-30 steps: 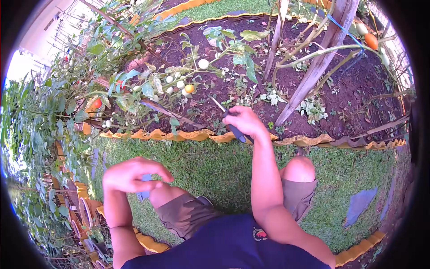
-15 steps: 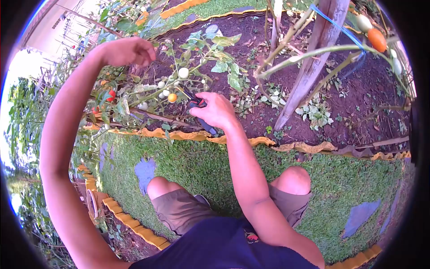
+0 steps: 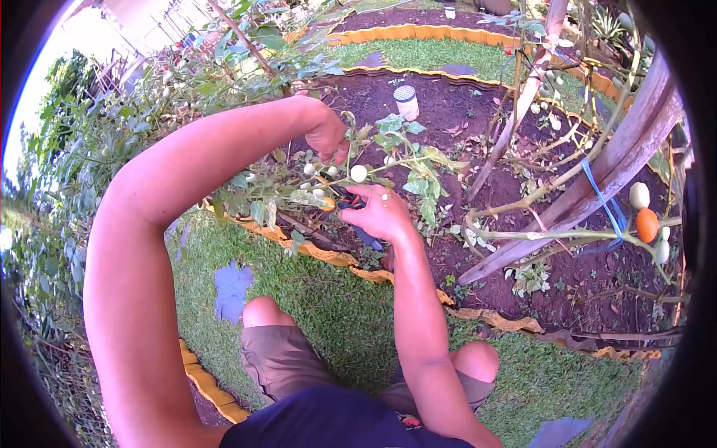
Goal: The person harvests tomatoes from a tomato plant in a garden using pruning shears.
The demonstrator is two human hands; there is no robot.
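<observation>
Low over the bed's front edge, my right hand [image 3: 379, 215] is closed on dark pruning shears [image 3: 366, 237] with red parts. Their blade end is among the stems of a tomato plant [image 3: 424, 179]. My left hand [image 3: 328, 139] reaches in from above with its fingers bent down at the stems; whether it pinches one cannot be made out. Between the hands hangs a pale green tomato [image 3: 358, 174]. An orange tomato [image 3: 327, 204] sits just left of the shears, and several pale ones lie around it.
A wooden post [image 3: 597, 175] leans at the right, with blue string [image 3: 597, 196] and another orange tomato [image 3: 647, 225] near it. A white pot [image 3: 406, 103] stands on the soil behind. Yellow edging [image 3: 321, 254] separates the bed from the grass [image 3: 314, 321].
The view has turned and tilted up. My left hand has come down and right to the plant, close to the shears. My right hand still holds the shears.
</observation>
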